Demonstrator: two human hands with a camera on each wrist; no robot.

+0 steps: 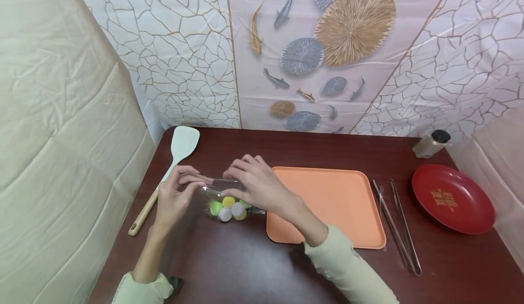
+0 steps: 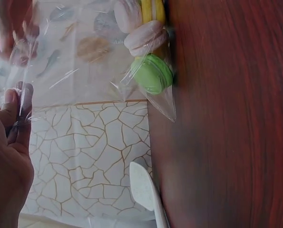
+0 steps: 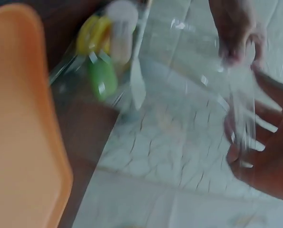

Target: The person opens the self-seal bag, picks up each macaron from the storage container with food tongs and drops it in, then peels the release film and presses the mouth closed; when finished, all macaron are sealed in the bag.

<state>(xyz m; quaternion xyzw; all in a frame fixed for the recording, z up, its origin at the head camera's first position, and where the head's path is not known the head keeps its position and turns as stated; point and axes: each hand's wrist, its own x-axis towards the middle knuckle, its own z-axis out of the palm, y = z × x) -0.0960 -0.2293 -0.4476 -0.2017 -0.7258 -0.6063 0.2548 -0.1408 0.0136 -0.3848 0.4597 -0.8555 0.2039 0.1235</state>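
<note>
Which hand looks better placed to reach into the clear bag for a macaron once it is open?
Probably the right hand: it rests over the top of the clear bag, directly above the macarons. The left hand pinches the bag's far edge, better suited to holding it steady.

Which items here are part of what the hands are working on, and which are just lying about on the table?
In use:
- clear bag, pinched at its top by left hand and right hand
- macarons inside it

Lying about:
- orange tray
- spatula
- tongs
- red plate
- small jar
</note>
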